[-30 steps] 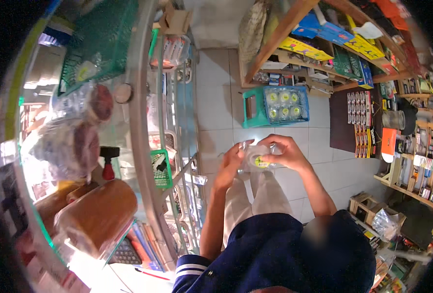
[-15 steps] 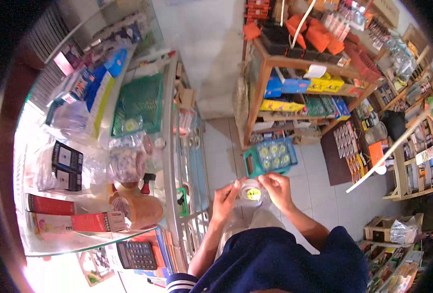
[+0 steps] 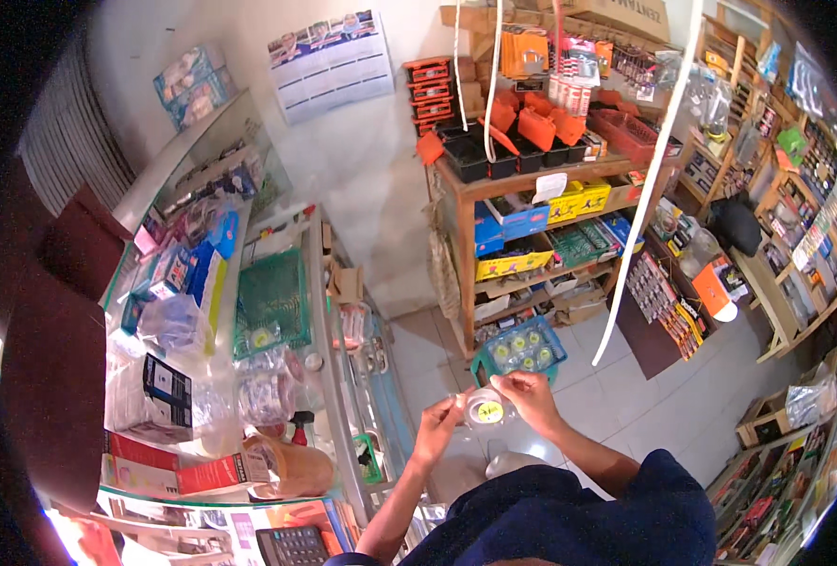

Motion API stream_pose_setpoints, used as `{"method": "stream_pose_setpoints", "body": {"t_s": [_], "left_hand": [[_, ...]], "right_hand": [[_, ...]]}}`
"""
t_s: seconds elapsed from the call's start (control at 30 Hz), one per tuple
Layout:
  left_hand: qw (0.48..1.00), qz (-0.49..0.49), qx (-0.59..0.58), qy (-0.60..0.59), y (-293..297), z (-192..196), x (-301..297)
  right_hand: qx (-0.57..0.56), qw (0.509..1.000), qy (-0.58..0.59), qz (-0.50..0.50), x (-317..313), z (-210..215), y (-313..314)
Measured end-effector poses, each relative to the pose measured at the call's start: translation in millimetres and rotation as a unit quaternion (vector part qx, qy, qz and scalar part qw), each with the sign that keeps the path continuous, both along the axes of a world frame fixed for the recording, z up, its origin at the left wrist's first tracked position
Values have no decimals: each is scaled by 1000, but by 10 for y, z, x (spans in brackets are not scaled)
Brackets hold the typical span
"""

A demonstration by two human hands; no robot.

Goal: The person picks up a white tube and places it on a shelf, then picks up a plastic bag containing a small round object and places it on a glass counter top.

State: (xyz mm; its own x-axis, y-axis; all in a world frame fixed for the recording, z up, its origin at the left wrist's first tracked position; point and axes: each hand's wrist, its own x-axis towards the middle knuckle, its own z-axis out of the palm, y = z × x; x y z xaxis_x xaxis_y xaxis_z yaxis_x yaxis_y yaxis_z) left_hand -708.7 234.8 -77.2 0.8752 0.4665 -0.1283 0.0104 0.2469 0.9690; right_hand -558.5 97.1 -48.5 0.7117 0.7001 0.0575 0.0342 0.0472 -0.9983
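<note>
Between my hands is a clear plastic packet with a round yellow label marked in dark print. A pale ring shape shows inside the plastic around the label. My left hand pinches its left edge between thumb and fingers. At its upper right edge, the fingertips of my right hand close on the plastic. Just beyond the packet, lower down, stands a blue and green basket with several clear packs in it, their round labels yellow-green.
At left runs a glass counter bearing a green tray, a black-and-white box, red boxes and a calculator. A wooden shelf with orange bins stands ahead. White cords hang at right, near a display board.
The view has tilted upward, bringing a wall calendar into sight. Both hands still hold the packet, and the right hand sits slightly higher against its edge.
</note>
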Motion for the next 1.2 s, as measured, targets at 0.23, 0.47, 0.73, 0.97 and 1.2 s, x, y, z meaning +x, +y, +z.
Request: {"method": "stream_pose_setpoints", "body": {"t_s": [0.23,0.47,0.73,0.97,1.2], "left_hand": [[996,-84,-26,-17,-49,-92,-15],[999,-36,-1,4,173,-169,-52],[997,47,34,43,152,111,-150],[981,120,-134,-77,194,63,-91],[981,145,-113,-54,62,-154,6]], "right_hand": [[-69,996,-40,31,143,-351,-56],[-66,994,23,89,77,-92,59],[-11,996,56,65,79,-11,359],[-32,989,13,144,235,124,454],[-84,985,-45,145,438,39,533]]}}
